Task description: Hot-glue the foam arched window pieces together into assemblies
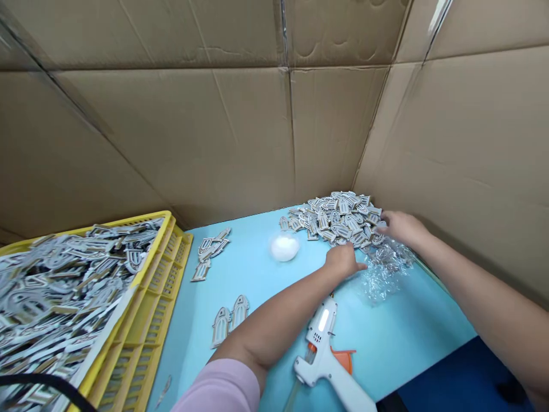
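Hot-glue gun (319, 343) on the blue tabletop (407, 326); yellow plastic crate (146, 297) left; cardboard sheets (171, 131) behind.

Blue tabletop (398, 326): glue gun (319, 349), arched cutouts (338, 217), plastic wrap (384, 274).

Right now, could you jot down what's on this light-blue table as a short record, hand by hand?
Left hand: at the edge of the pile of grey-and-white arched cutouts
Right hand: at the pile's right side, above crumpled clear plastic
Nearby: white glue gun with orange trigger guard, round white fluffy lump
Crate: yellow plastic crate, heaped with similar cutouts
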Action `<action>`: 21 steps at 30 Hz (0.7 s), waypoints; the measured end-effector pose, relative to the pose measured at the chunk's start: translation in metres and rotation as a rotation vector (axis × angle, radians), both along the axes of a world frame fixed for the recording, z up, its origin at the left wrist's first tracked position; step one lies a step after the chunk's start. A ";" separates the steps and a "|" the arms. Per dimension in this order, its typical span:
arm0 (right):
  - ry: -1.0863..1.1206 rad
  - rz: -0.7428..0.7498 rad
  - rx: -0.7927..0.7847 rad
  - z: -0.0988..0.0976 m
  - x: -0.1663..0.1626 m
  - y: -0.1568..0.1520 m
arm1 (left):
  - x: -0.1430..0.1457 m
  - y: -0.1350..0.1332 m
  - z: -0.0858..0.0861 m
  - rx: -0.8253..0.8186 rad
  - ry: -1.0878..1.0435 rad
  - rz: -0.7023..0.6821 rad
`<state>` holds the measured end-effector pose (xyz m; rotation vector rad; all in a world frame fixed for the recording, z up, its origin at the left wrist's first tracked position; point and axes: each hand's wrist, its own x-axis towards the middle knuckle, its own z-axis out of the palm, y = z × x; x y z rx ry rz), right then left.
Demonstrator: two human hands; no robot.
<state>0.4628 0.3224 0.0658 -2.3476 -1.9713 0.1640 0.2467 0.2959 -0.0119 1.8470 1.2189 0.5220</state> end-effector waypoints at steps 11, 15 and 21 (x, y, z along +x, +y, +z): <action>-0.137 -0.138 -0.212 -0.049 0.038 -0.162 | 0.025 -0.064 0.004 0.074 0.118 -0.488; -0.185 -0.171 -0.142 -0.021 0.045 -0.157 | 0.012 -0.090 0.013 0.208 0.153 -0.528; -0.155 -0.125 0.166 0.078 0.043 -0.151 | 0.013 -0.126 0.013 0.395 0.250 -0.692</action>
